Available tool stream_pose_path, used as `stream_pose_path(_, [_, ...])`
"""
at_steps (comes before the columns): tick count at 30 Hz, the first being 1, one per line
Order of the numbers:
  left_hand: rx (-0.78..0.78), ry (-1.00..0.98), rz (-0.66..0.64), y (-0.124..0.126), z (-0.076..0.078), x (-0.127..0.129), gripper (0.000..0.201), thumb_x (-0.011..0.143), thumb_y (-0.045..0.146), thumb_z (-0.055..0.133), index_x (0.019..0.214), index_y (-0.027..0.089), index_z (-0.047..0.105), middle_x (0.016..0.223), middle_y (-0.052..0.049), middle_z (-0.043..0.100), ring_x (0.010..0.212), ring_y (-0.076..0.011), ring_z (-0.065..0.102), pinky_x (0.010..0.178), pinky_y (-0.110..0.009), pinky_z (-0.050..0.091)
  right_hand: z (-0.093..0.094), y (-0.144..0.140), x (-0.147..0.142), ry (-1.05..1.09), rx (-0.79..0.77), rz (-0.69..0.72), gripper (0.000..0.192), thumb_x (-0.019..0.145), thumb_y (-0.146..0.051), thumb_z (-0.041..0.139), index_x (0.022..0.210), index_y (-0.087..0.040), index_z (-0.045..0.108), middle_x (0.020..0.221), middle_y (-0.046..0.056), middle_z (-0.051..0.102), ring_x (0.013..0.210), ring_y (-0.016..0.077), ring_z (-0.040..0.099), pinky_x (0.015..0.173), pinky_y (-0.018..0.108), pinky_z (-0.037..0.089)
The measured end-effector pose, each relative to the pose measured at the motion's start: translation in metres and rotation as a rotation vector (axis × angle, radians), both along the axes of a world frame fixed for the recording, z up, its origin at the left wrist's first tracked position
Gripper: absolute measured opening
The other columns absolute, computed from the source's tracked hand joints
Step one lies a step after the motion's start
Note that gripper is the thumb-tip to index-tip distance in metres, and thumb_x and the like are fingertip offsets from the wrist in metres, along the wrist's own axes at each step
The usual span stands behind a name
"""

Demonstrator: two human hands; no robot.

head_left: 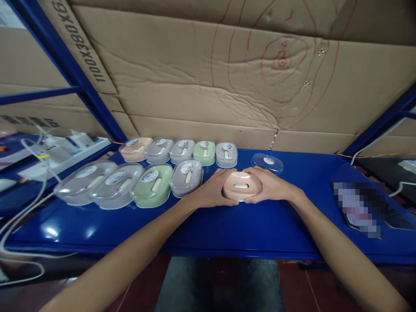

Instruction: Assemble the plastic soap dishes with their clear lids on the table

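Both hands are cupping a lidless pink soap box (241, 186) that is resting on the blue desk (227, 225): the left hand (214, 188) is wrapping its left end and the right hand (271, 186) its right end, each grip half closed, fingers curling round the rim and pressing inward on the box rather than spread or fully shut. Just beyond the right grip, a loose clear lid (267, 162) is lying flat on the desk, apart from the box. Immediately to the left of the left grip a grey lidded box (186, 177) is sitting almost against the knuckles, heading a front row (130, 184) of lidded boxes, with a second row (182, 151) lying farther back. The likely risks: a sideways move of the left grip could be nudging the grey box and disturbing the row; uneven squeezing could be making the smooth pink box slip or tilt between the palms; and the lid, sitting close behind the right grip, could be getting knocked along the glossy desk by a careless reach. To the far right of the right grip, a dark object (360, 208) is lying blurred beyond telling.
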State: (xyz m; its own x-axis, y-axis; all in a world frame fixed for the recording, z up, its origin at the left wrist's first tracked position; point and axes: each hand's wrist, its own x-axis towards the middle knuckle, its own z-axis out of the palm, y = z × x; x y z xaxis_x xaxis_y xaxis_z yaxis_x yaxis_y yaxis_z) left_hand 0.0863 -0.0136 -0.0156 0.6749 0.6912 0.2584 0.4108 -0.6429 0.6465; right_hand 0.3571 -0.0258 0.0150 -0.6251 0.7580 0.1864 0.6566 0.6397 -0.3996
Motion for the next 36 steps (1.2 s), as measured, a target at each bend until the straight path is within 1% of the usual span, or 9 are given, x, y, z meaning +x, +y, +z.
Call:
stream_pose_path(4, [-0.008,0.043,-0.015,0.0,0.001,0.0,0.107,0.068,0.063,0.097,0.156,0.024,0.051,0.149,-0.016,0.056,0.143,-0.0455,0.05,0.121,-0.067,0.045,-0.002,0.001,-0.004,-0.054,0.031,0.027,0.066,0.072,-0.054,0.095,0.124,-0.025,0.067,0.119,0.009,0.074,0.113,0.038,0.069,0.102,0.057,0.053])
stream_pose_path(7, [0.011,0.048,-0.011,0.0,-0.001,-0.001,0.1,0.074,0.061,0.092,0.157,0.024,0.049,0.148,-0.016,0.056,0.143,-0.0446,0.049,0.122,-0.067,0.044,-0.006,0.002,-0.004,-0.055,0.036,0.036,0.068,0.071,-0.055,0.096,0.125,-0.025,0.067,0.12,0.009,0.074,0.114,0.038,0.069,0.105,0.059,0.053])
stream_pose_path(13, [-0.017,0.062,0.016,-0.002,-0.001,-0.001,0.102,0.08,0.059,0.088,0.164,0.022,0.043,0.159,-0.018,0.051,0.151,-0.046,0.044,0.127,-0.066,0.038,-0.007,0.007,0.009,0.109,0.056,0.015,0.085,0.075,-0.071,0.091,0.143,-0.028,0.064,0.134,0.012,0.072,0.124,0.038,0.069,0.108,0.058,0.055])
stream_pose_path(17, [-0.016,0.11,0.067,-0.009,0.004,0.001,0.104,0.086,0.057,0.085,0.17,0.021,0.036,0.172,-0.019,0.037,0.162,-0.0452,0.031,0.133,-0.064,0.032,-0.003,0.021,0.036,0.259,0.311,-0.24,0.061,0.098,-0.066,0.071,0.146,-0.028,0.065,0.14,0.014,0.071,0.132,0.0375,0.066,0.115,0.059,0.052])
stream_pose_path(19, [0.007,0.112,0.08,-0.012,0.005,0.001,0.101,0.088,0.056,0.084,0.171,0.022,0.037,0.172,-0.018,0.037,0.163,-0.0444,0.029,0.134,-0.062,0.031,-0.009,0.03,0.054,0.175,0.428,-0.384,0.067,0.097,-0.069,0.069,0.147,-0.025,0.066,0.144,0.018,0.068,0.141,0.042,0.06,0.121,0.065,0.046])
stream_pose_path(22, [0.035,0.103,0.08,-0.012,0.004,0.001,0.098,0.09,0.055,0.081,0.171,0.022,0.037,0.17,-0.017,0.039,0.162,-0.0437,0.03,0.133,-0.062,0.033,-0.027,0.043,0.077,0.034,0.37,-0.466,0.083,0.091,-0.073,0.074,0.156,-0.023,0.061,0.161,0.022,0.057,0.15,0.0471,0.052,0.123,0.069,0.042])
stream_pose_path(26, [0.058,0.114,0.072,-0.01,0.002,0.0,0.1,0.089,0.053,0.081,0.172,0.02,0.035,0.168,-0.018,0.04,0.161,-0.0427,0.031,0.133,-0.063,0.032,-0.047,0.053,0.092,0.003,0.241,-0.439,0.077,0.093,-0.066,0.073,0.156,-0.023,0.063,0.153,0.02,0.065,0.141,0.0441,0.061,0.118,0.066,0.049])
stream_pose_path(31, [0.06,0.067,0.046,-0.008,0.005,-0.004,0.097,0.09,0.044,0.08,0.171,0.021,0.033,0.171,-0.018,0.04,0.162,-0.0401,0.032,0.134,-0.062,0.032,-0.039,0.053,0.084,0.265,0.227,-0.504,0.065,0.091,-0.066,0.076,0.141,-0.025,0.073,0.128,0.015,0.079,0.118,0.0383,0.073,0.108,0.061,0.057])
stream_pose_path(36, [-0.093,-0.078,0.104,-0.005,0.002,-0.003,0.111,0.082,0.045,0.09,0.173,0.023,0.028,0.17,-0.019,0.044,0.159,-0.042,0.042,0.132,-0.063,0.035,-0.013,0.031,0.052,0.508,0.126,-0.203,0.058,0.094,-0.059,0.08,0.144,-0.031,0.068,0.144,0.009,0.072,0.132,0.0329,0.07,0.115,0.053,0.054])
